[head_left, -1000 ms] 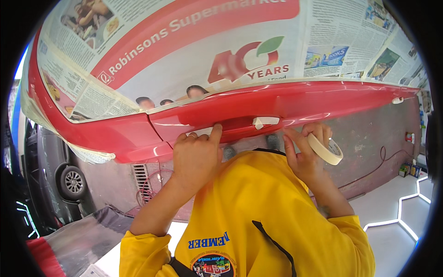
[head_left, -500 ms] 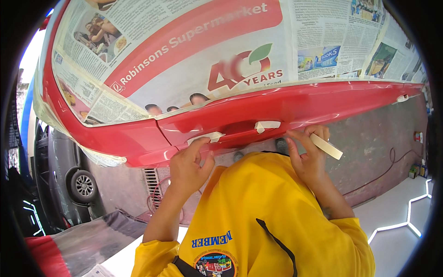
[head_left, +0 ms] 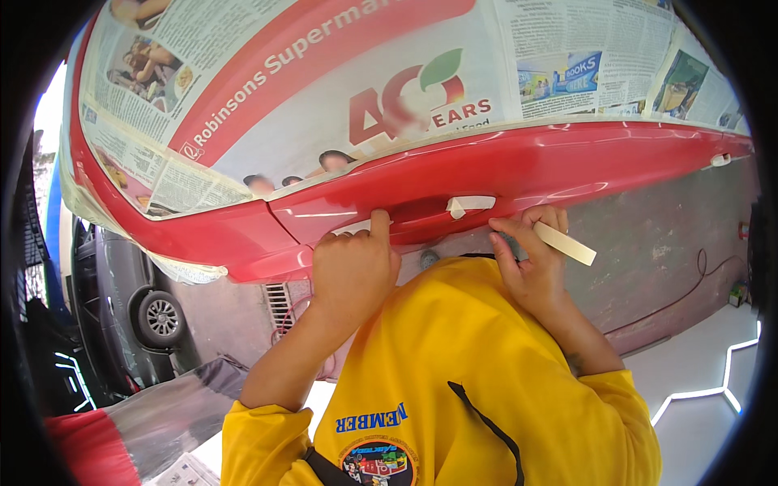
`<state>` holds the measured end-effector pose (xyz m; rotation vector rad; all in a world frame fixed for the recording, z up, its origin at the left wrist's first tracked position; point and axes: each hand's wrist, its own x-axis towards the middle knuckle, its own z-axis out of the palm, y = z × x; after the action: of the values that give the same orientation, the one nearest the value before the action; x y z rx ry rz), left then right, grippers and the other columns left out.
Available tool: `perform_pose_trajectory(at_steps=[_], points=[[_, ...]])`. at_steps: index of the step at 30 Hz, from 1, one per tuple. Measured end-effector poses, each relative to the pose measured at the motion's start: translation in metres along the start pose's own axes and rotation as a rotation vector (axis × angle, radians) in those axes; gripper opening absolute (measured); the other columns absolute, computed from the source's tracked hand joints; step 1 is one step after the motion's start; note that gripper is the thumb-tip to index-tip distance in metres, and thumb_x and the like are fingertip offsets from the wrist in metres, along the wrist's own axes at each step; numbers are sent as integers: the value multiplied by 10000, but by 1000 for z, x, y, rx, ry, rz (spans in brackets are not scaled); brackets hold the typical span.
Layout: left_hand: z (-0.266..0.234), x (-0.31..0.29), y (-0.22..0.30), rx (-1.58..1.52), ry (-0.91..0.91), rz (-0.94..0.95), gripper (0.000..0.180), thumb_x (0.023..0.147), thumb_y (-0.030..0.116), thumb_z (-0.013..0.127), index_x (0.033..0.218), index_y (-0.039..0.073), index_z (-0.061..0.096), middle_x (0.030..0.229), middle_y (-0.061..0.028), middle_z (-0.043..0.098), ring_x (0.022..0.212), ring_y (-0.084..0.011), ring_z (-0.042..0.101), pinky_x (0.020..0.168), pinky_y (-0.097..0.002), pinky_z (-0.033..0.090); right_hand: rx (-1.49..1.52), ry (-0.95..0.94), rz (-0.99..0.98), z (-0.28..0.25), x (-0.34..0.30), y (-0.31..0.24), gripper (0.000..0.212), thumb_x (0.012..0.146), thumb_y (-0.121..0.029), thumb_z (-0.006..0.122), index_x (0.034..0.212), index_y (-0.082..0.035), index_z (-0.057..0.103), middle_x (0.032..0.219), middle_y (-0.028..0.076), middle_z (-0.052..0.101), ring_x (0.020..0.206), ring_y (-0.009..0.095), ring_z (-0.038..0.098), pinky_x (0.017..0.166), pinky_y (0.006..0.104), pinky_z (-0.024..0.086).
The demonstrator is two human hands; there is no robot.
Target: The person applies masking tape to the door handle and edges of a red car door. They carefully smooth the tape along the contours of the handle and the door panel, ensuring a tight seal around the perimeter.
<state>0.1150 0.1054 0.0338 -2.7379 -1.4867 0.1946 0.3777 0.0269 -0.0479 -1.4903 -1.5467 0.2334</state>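
The right grip (head_left: 531, 263) is clamped on a cream masking-tape roll (head_left: 569, 245); leftward, the left grip (head_left: 354, 263), closure unclear, touches a white strip (head_left: 350, 229) on the glossy red car door (head_left: 535, 166).

Along the near edge of the red panel (head_left: 559, 166), a gap lay between the left hand (head_left: 352, 271) and the right hand (head_left: 531, 263), but a white-wrapped piece (head_left: 474, 204) stood in it, closer to the right. The tape roll (head_left: 567, 244) jutted rightward from the right hand; beyond it, the near edge gave passage up to a small white piece (head_left: 720, 160) toward the right end. Behind the gap, the yellow shirt (head_left: 478, 340) blocked the way.
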Motion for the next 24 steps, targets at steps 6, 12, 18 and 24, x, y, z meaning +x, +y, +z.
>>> perform_pose_trajectory(at_steps=[6, 12, 18, 24], points=[[-20, -16, -17, -238, 93, -81, 427, 899, 216, 768, 1274, 69, 626, 592, -89, 612, 538, -323, 663, 571, -442, 526, 26, 29, 76, -10, -10, 16, 271, 809, -56, 876, 1062, -141, 828, 967, 74, 543, 964, 300, 523, 821, 433, 425], [-12, -1, 0, -47, -6, -1, 475, 881, 217, 769, 1314, 81, 628, 634, -94, 649, 560, -336, 673, 576, -452, 528, 33, -9, 77, -21, -7, 26, 273, 813, -58, 872, 1069, -145, 832, 969, 73, 542, 971, 301, 522, 831, 433, 426], [-5, 9, 26, 147, -227, -68, 523, 881, 205, 749, 1370, 78, 618, 652, -102, 670, 572, -309, 685, 561, -439, 521, 58, -46, 45, -20, -1, 34, 280, 806, -44, 875, 1068, -130, 829, 949, 81, 552, 951, 304, 529, 813, 430, 431], [-12, -18, -7, -531, -72, -221, 598, 916, 253, 730, 1477, 112, 576, 651, -118, 660, 583, -355, 693, 585, -462, 544, 212, -147, 72, -19, -4, 31, 297, 810, -19, 869, 1093, -86, 812, 937, 100, 575, 868, 303, 559, 739, 431, 459]])
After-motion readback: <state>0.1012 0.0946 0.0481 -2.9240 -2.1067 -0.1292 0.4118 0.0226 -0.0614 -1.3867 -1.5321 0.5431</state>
